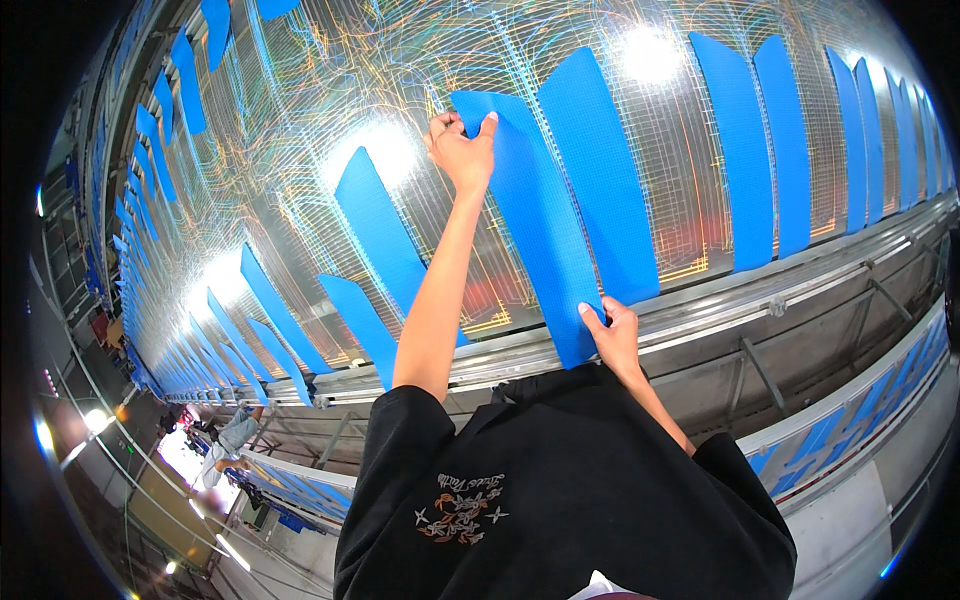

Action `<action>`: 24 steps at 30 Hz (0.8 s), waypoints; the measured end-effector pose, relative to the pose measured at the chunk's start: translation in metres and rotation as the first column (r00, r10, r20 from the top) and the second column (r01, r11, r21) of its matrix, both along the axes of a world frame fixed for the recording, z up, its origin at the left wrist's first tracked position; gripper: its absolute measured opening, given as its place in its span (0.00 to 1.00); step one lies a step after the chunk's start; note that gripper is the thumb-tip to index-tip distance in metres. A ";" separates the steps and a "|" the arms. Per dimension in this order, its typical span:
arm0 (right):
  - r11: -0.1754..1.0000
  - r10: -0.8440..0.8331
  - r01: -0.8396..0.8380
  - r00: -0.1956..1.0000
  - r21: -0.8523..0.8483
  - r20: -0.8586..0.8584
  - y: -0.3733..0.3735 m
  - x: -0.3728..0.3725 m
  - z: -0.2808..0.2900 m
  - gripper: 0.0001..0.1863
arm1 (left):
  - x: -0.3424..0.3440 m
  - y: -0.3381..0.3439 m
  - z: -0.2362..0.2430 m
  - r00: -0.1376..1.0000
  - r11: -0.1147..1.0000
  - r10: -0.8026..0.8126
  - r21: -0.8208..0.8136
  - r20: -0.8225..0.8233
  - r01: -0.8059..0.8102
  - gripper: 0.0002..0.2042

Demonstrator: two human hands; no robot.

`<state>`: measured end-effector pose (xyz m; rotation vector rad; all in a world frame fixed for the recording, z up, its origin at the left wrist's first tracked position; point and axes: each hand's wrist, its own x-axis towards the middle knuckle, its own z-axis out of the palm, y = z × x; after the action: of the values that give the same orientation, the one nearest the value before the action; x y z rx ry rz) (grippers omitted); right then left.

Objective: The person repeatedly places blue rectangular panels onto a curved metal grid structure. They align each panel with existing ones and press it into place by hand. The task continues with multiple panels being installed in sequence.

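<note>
A long blue textured fabric panel is stretched between my two hands. My left hand pinches its far end at the upper left corner, thumb on top and fingers at the edge. At the near end, my right hand grips the panel's right edge, thumb on top. That end reaches over the table's front edge toward my shirt. Just right of it another blue panel lies flat on the shiny table, which is marked with coloured outlines. Left of my forearm lies a blue panel with a pointed tip.
A metal rail runs along the table's front edge. More blue panels lie in rows on both sides. Behind me at the right is a second table with blue pieces. Another person is at the lower left.
</note>
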<state>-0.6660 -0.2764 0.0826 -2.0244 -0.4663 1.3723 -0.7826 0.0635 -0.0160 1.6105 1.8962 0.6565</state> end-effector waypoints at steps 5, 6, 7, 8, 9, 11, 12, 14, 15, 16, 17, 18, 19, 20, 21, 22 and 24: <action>1.000 0.009 -0.009 1.000 0.000 0.003 0.001 0.001 0.001 0.14 | -0.001 0.000 -0.002 1.000 1.000 -0.006 0.019 -0.019 0.006 0.22; 1.000 0.008 -0.008 1.000 0.001 0.004 -0.002 0.001 -0.002 0.14 | -0.001 0.000 -0.002 1.000 1.000 -0.005 0.021 -0.017 0.005 0.22; 1.000 0.008 -0.008 1.000 0.001 0.005 -0.002 0.001 -0.003 0.14 | -0.001 0.001 -0.003 1.000 1.000 -0.002 0.022 -0.013 0.002 0.23; 1.000 0.012 -0.012 1.000 0.002 0.011 -0.003 0.001 -0.003 0.14 | -0.001 0.001 -0.003 1.000 1.000 0.002 0.024 -0.010 -0.001 0.23; 1.000 0.015 -0.015 1.000 0.003 0.018 -0.004 0.000 -0.004 0.14 | -0.001 0.001 -0.004 1.000 1.000 0.005 0.026 -0.007 -0.004 0.23; 1.000 0.026 -0.026 0.999 -0.011 0.022 -0.001 0.001 -0.002 0.14 | -0.001 0.001 -0.002 1.000 0.999 0.006 0.038 0.004 -0.006 0.22; 0.999 0.033 -0.033 0.999 -0.026 0.020 0.001 0.003 0.000 0.14 | 0.000 0.001 -0.001 1.000 0.999 0.006 0.044 0.010 -0.006 0.21; 0.999 0.028 -0.028 1.000 -0.035 0.013 0.002 0.003 0.002 0.14 | 0.000 0.001 -0.002 1.000 0.998 0.009 0.059 0.007 -0.009 0.22; 0.999 0.015 -0.015 1.000 -0.029 0.009 0.002 0.002 0.002 0.14 | 0.000 0.001 -0.004 1.000 0.998 0.009 0.066 0.005 -0.009 0.22; 1.000 0.000 0.000 1.000 -0.027 0.007 -0.001 0.001 0.003 0.14 | 0.001 0.000 -0.006 1.000 0.998 0.003 0.064 -0.007 -0.002 0.22; 1.000 -0.013 0.013 1.000 0.010 0.023 -0.003 -0.001 -0.001 0.14 | 0.001 0.000 -0.008 1.000 0.998 -0.005 0.062 -0.019 0.007 0.23; 0.999 -0.028 0.027 0.999 0.046 0.040 -0.006 -0.004 -0.009 0.14 | 0.002 0.002 -0.010 0.999 0.998 -0.016 0.058 -0.031 0.018 0.23; 0.997 -0.042 0.038 0.997 0.071 0.058 -0.012 -0.005 -0.013 0.15 | 0.000 0.005 -0.015 1.000 0.998 0.003 0.062 0.013 -0.004 0.23; 0.999 0.007 -0.010 0.998 0.045 0.066 -0.016 -0.002 -0.016 0.16 | -0.002 0.009 -0.021 0.998 0.998 0.021 0.056 0.058 -0.024 0.24; 0.998 0.058 -0.058 0.996 0.008 0.070 -0.020 0.004 -0.019 0.17 | -0.007 0.003 -0.024 0.995 0.998 0.024 0.058 0.092 -0.029 0.24; 0.994 0.109 -0.107 0.991 -0.033 0.074 -0.033 0.006 -0.017 0.18 | -0.011 -0.003 -0.027 0.991 0.998 0.030 0.057 0.130 -0.038 0.24; 0.996 -0.002 -0.003 0.999 -0.091 -0.054 -0.046 0.006 -0.026 0.22 | -0.004 0.007 -0.022 0.992 0.994 0.011 0.106 0.129 -0.024 0.25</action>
<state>-0.6601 -0.3228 0.0568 -2.0542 -0.3870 1.4691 -0.7865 0.0701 -0.0379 1.5782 1.8110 0.8613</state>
